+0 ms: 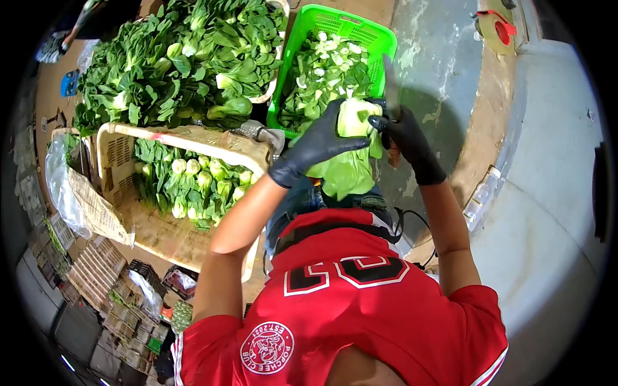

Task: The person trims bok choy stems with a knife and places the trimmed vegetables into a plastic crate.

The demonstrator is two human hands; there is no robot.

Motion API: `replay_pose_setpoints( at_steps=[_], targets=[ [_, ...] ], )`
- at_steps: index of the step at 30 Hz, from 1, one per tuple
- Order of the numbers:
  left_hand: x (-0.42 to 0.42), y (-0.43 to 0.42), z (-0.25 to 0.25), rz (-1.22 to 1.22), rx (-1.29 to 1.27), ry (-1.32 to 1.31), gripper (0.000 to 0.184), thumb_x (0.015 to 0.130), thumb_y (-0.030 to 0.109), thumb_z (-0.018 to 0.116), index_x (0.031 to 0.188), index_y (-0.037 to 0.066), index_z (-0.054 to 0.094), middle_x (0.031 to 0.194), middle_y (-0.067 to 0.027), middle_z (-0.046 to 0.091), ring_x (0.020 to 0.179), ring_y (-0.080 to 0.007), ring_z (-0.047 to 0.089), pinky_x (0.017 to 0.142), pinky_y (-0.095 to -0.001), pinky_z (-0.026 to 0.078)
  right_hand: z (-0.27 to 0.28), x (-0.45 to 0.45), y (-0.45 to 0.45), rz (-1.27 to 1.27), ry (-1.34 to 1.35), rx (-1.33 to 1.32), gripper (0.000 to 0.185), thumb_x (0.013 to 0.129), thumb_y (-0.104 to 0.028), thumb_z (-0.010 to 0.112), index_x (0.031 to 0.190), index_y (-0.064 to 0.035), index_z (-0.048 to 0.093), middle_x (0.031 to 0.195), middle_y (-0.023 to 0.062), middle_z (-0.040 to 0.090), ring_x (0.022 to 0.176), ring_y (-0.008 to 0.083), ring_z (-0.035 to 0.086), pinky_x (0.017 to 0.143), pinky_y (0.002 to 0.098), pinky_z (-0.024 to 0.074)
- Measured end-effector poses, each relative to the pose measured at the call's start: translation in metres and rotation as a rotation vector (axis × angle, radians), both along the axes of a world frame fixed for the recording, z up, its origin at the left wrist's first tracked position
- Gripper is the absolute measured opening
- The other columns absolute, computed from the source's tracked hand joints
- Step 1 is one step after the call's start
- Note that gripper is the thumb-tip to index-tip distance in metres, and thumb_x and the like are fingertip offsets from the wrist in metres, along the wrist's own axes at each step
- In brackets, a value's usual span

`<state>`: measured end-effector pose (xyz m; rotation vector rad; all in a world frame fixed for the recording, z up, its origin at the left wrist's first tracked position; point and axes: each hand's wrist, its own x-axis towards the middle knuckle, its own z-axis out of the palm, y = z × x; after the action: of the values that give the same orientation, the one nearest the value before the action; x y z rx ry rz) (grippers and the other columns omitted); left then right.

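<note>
Bok choy head point(355, 122): held in front of the person's waist, just beyond the red shirt point(360, 289) and near the close edge of the green basket; the pale, whitish-green stem base is turned upward, and broad, bright green leaves are hung down towards the body.
Left hand point(320, 143): gloved in black; fingers and thumb are curled around the stem base, which is gripped from the left side.
Right hand point(407, 138): gloved in black; closed around a knife point(390, 78), with the thumb tip laid against the right side of the stem base.
Knife blade: pointed away from the body, beside the right wall of the green basket; the handle is mostly hidden by the glove.
Green basket point(386, 44): filled with trimmings point(328, 74), in which loose dark leaves are mixed with pale stem pieces.
Pale basket point(275, 80): heaped with bok choy point(174, 67) lying in all directions, by which most of its rim is covered.
Tan basket point(168, 233): bok choy heads point(205, 177) are packed closely together at the far end, pale bases turned towards the person; the near part of the slatted floor is left uncovered.
</note>
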<state>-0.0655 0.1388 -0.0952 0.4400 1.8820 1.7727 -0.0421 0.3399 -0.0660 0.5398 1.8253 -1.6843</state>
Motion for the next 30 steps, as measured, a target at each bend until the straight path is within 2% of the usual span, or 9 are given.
replay_pose_setpoints(
  at_steps=[4,8,10,14,17,23,25,28,30],
  targets=[
    [0.0,-0.016,-0.007,-0.112,-0.041,-0.144,0.071,0.064,0.032,0.08,0.118,0.004,0.044,0.103,-0.0116,0.06,0.093,-0.0182,0.058,0.085,-0.0332,0.045,-0.017,0.0,0.006,0.202,0.101,0.062,0.033,0.075,-0.019,0.063,0.102,-0.0008,0.06,0.065,0.0054,0.056,0.052,0.0123,0.051,0.049,0.0286,0.0434],
    [-0.011,-0.063,-0.018,-0.309,0.044,-0.09,0.076,0.064,0.031,0.079,0.123,0.0,0.043,0.108,-0.0147,0.058,0.1,-0.0225,0.056,0.088,-0.0344,0.043,-0.031,-0.007,-0.023,0.728,0.578,0.551,0.029,0.073,-0.02,0.06,0.098,-0.0044,0.059,0.073,0.0202,0.059,0.069,0.0379,0.058,0.061,0.0443,0.0454],
    [-0.013,-0.095,-0.028,-0.441,-0.087,-0.086,0.081,0.067,0.032,0.077,0.129,-0.003,0.037,0.124,-0.0189,0.048,0.113,-0.0238,0.046,0.097,-0.0345,0.036,-0.047,-0.024,-0.041,0.616,0.563,0.619,0.024,0.075,-0.021,0.059,0.094,-0.0063,0.06,0.075,0.0196,0.06,0.072,0.0391,0.058,0.06,0.0447,0.045],
    [-0.002,-0.155,-0.043,0.192,0.324,-0.372,0.072,0.078,0.034,0.067,0.132,-0.002,0.035,0.127,-0.0144,0.047,0.116,-0.0223,0.044,0.1,-0.0329,0.033,-0.123,-0.05,-0.005,0.464,0.495,0.821,0.019,0.077,-0.022,0.056,0.084,-0.005,0.058,0.073,0.0191,0.059,0.071,0.0391,0.057,0.061,0.0444,0.0445],
    [-0.032,-0.25,-0.026,0.676,0.563,-0.709,0.055,0.085,0.04,0.058,0.127,0.007,0.043,0.115,-0.0111,0.055,0.099,-0.0204,0.056,0.086,-0.0356,0.048,-0.165,-0.045,0.029,0.402,0.486,0.817,0.018,0.076,-0.02,0.055,0.081,-0.0027,0.057,0.074,0.0195,0.059,0.071,0.0391,0.056,0.063,0.0438,0.0439],
    [-0.155,-0.474,0.063,0.995,0.607,-0.174,0.069,0.08,0.065,0.046,0.123,0.011,0.047,0.115,-0.0085,0.055,0.1,-0.0228,0.054,0.086,-0.0392,0.045,-0.191,-0.047,0.002,0.464,0.482,0.775,0.018,0.073,-0.009,0.052,0.087,-0.0009,0.06,0.068,0.0149,0.059,0.057,0.0241,0.058,0.052,0.0358,0.0448],
    [-0.177,-0.552,0.035,1.303,0.323,-0.033,0.051,0.08,0.057,0.056,0.095,0.009,0.061,0.072,-0.0026,0.056,0.059,-0.0162,0.047,0.053,-0.0272,0.038,-0.192,-0.053,-0.014,0.562,0.595,0.795,0.02,0.073,-0.011,0.053,0.088,0.0002,0.06,0.074,0.0182,0.059,0.062,0.0293,0.058,0.056,0.0382,0.0452],
    [-0.123,-0.581,0.014,1.378,-0.397,0.438,0.031,0.082,0.028,0.063,0.098,0.001,0.062,0.086,-0.0033,0.062,0.072,-0.0171,0.057,0.07,-0.0302,0.046,-0.18,-0.059,-0.046,0.615,0.592,0.895,0.02,0.073,-0.01,0.056,0.09,-0.0003,0.06,0.079,0.0195,0.06,0.07,0.0313,0.059,0.063,0.0392,0.0455],
    [-0.074,-0.562,-0.033,1.394,-0.552,0.48,0.026,0.079,0.021,0.061,0.083,-0.004,0.061,0.077,-0.0171,0.065,0.068,-0.029,0.062,0.066,-0.0352,0.047,-0.175,-0.063,-0.053,0.561,0.5,0.904,0.02,0.074,-0.01,0.058,0.091,-0.0008,0.06,0.079,0.0189,0.061,0.07,0.0308,0.059,0.063,0.0385,0.0453]
  ],
)
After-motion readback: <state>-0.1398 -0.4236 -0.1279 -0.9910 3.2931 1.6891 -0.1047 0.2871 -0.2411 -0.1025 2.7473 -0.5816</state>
